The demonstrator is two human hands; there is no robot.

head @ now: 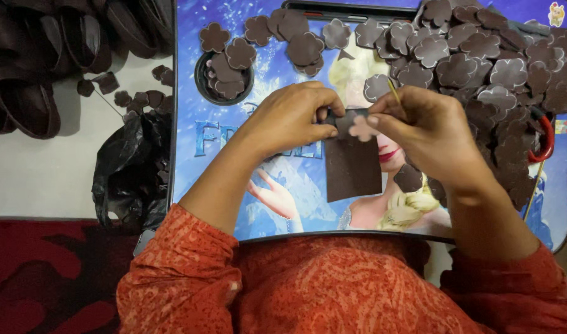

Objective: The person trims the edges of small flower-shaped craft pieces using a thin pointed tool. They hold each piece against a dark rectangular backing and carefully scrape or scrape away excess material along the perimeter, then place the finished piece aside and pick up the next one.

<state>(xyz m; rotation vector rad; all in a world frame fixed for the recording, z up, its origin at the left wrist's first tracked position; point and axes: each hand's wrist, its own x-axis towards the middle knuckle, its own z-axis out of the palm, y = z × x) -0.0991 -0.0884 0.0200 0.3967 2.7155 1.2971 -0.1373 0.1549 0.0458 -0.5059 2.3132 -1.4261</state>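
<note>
1. I see a pale, off-white smooth floor [36, 173] at upper left.
2. A dark red patterned rug [42, 272] lies at lower left.
3. A small blue picture-printed lap table [191, 167] with a dark rim fills the middle.

I see both forearms reach forward from orange patterned sleeves, hands meeting in the middle. My left hand [289, 117] curls knuckles-up, fingertips pinched together. My right hand [429, 127], just beside it, pinches thumb against forefinger, wrist bent inward.

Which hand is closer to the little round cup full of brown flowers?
Left. The left hand is just right of the cup; the right hand sits farther right, past the brown sheet.
</note>
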